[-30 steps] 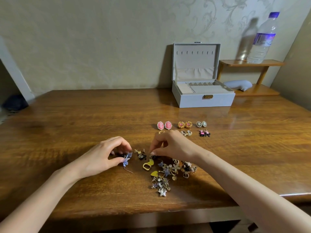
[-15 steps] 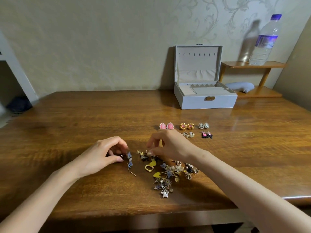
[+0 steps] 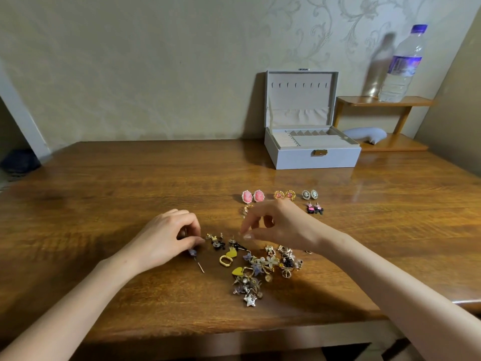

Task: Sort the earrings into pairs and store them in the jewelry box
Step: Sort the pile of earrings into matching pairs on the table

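Hands: left hand (image 3: 166, 238), centre-left of frame, has its fingers curled and thumb against forefinger, right on the purple earring (image 3: 193, 253). The flower shows just under the thumb and the pin trails on the counter (image 3: 104, 194) toward lower right. Gripped or only touched: can't tell. Right hand (image 3: 281, 227) hovers over the top edge of the pile (image 3: 263, 267) with thumb and forefinger tips together in a pinch. It's blurred, so can't tell if anything is between them.

My read on why: left parks one purple flower off to the side as reference, right picks through the pile for its match. The pile sits central, in reach of both.

Sorted pairs lie above the pile, between it and the box: pink pair (image 3: 253, 196), gold pair (image 3: 284, 195) and grey pair (image 3: 309, 194) in a row, black pair (image 3: 314, 208) under the grey. Mates sit close and pairs apart, likely so they don't remix.

Box (image 3: 312, 157), upper right of centre, has its lid up against the wall and a tray of small cells and ring slots. No earrings are visible inside, so storing looks not yet started.

Bottle (image 3: 400, 66) on the shelf (image 3: 382, 100) at far right looks uninvolved.
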{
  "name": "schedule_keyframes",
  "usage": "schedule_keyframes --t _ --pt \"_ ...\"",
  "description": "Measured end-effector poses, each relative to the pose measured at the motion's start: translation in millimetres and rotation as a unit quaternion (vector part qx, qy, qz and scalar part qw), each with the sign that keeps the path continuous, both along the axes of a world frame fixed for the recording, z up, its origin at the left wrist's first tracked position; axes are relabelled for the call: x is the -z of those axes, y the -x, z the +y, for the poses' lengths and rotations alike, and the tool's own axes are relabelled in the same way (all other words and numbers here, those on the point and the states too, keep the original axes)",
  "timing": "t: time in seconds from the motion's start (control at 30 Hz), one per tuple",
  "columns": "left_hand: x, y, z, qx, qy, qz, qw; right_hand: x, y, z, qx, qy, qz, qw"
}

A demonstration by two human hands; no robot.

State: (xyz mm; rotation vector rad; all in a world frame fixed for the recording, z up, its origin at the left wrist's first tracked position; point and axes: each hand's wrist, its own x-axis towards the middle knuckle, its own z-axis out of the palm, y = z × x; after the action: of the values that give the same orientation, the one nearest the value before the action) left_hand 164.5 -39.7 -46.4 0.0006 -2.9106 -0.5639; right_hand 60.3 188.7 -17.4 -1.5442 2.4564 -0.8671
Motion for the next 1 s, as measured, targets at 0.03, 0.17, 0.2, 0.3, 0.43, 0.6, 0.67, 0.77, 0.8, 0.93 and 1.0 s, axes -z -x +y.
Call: schedule_keyframes --t 0.03,0.17,0.2,0.3,0.43,0.6,0.67,0.77,0.8,0.93,1.0 --pt "-0.7 -0.6 -0.2 0.001 -0.011 0.004 1.0 0.1 -1.5 5.6 -0.02 -0.009 -0.007 1.0" --pt "-6.1 -1.4 2.9 0.01 -0.073 0.047 0.996 -0.6 -11.1 22.2 -0.051 -0.039 -0.02 0.998" --pt "-7.8 -1.2 4.9 0.012 -0.085 0.057 0.995 0.5 -13.8 24.5 -0.046 -0.049 0.0 0.998" --pt "-12.4 0.5 10.4 0.017 -0.106 0.085 0.991 6.4 -22.5 24.8 -0.024 -0.087 0.078 0.993" --pt "-19.1 2.8 15.3 0.015 -0.131 0.112 0.985 10.7 -25.6 20.7 0.002 -0.085 0.101 0.991" --pt "-28.3 6.2 23.6 0.025 -0.181 0.138 0.973 9.7 -24.0 20.5 0.008 -0.07 0.076 0.995" --pt "-30.3 9.3 25.1 0.03 -0.187 0.138 0.972 9.0 -22.7 20.9 0.008 -0.069 0.068 0.995" --pt "-32.5 14.4 28.7 0.041 -0.172 0.134 0.975 7.3 -21.2 21.6 0.009 -0.059 0.058 0.997" --pt "-33.2 16.1 30.6 0.045 -0.166 0.135 0.976 6.5 -20.4 22.1 0.011 -0.052 0.05 0.997" --pt "-38.5 22.9 39.7 0.054 -0.158 0.152 0.974 4.4 -17.0 24.1 0.01 -0.039 0.037 0.998" --pt "-40.8 26.2 43.7 0.054 -0.164 0.155 0.973 6.0 -17.6 23.1 0.002 -0.054 0.045 0.998"
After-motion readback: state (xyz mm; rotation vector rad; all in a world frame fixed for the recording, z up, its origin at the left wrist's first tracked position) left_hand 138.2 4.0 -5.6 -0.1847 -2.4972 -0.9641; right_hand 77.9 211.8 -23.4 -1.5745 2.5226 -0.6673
